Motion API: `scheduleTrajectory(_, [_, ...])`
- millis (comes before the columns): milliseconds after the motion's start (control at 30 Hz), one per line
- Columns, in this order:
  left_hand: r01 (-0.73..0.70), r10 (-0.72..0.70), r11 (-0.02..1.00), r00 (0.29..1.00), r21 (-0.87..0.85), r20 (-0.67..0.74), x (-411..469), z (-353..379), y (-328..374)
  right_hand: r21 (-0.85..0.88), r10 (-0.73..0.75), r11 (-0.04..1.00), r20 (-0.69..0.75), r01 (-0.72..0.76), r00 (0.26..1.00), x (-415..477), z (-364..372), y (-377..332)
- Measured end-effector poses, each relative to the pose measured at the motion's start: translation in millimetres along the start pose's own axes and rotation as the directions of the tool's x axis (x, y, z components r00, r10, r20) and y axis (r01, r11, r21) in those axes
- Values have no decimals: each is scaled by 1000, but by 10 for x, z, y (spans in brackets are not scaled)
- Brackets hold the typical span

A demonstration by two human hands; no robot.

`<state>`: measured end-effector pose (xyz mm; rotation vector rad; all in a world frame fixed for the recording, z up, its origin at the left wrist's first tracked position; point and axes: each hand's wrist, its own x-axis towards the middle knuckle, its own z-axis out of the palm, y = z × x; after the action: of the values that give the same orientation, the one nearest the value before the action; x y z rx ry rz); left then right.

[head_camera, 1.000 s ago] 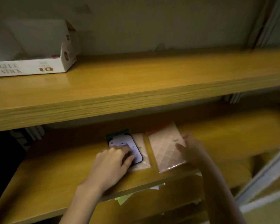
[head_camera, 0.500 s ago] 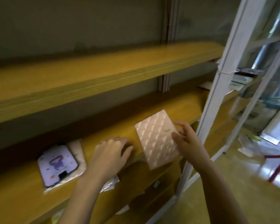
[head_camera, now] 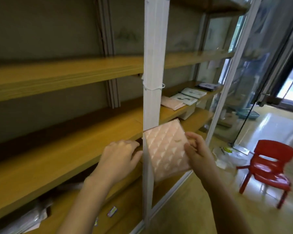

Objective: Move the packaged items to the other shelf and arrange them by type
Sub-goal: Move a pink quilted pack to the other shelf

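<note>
R hand is gripping the pink quilted pkg by its right edge, thumb on the front face, fingers curling behind, clamped on it. Pkg is tilting in the air in front of the white post, off the wooden shelf. L hand is resting palm-down on the shelf edge just left of the pkg, fingers loosely together, holding nothing. More pkgs are lying on the far shelf, well beyond the R fingertips.
</note>
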<state>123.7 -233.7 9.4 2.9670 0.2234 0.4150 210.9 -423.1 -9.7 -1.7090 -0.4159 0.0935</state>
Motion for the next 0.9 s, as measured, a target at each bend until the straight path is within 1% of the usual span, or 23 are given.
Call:
scheduleTrajectory(67, [-12, 12, 1000, 1000, 7, -10, 137, 101, 209, 4, 7, 1000, 3, -7, 1000, 110, -212, 71])
scheduleTrajectory(267, [-30, 30, 1000, 999, -2, 20, 606, 378, 689, -28, 36, 999, 6, -36, 999, 474, -688, 268])
scheduleTrajectory(433, [-49, 50, 998, 998, -26, 34, 1124, 528, 920, 0, 47, 999, 7, -47, 999, 876, -1013, 423])
scheduleTrajectory(533, [-43, 44, 998, 999, -51, 13, 1475, 660, 1002, 4, 43, 999, -2, -43, 999, 1198, -1152, 547])
scheduleTrajectory(633, [-5, 6, 997, 1000, -73, 9, 1848, 841, 1017, 29, 62, 998, 11, -62, 998, 1612, -1234, 689])
scheduleTrajectory(733, [37, -37, 997, 999, -65, -5, 2238, 960, 991, 25, 79, 996, 57, -80, 995, 2072, -1283, 766])
scheduleTrajectory(833, [114, -114, 992, 993, -58, 0, 2574, 1028, 933, -59, 37, 998, 137, -29, 990, 2505, -1322, 795])
scheduleTrajectory(900, [183, -183, 981, 983, -56, 20, 2763, 1077, 875, -54, 23, 998, 189, -13, 982, 2780, -1313, 844])
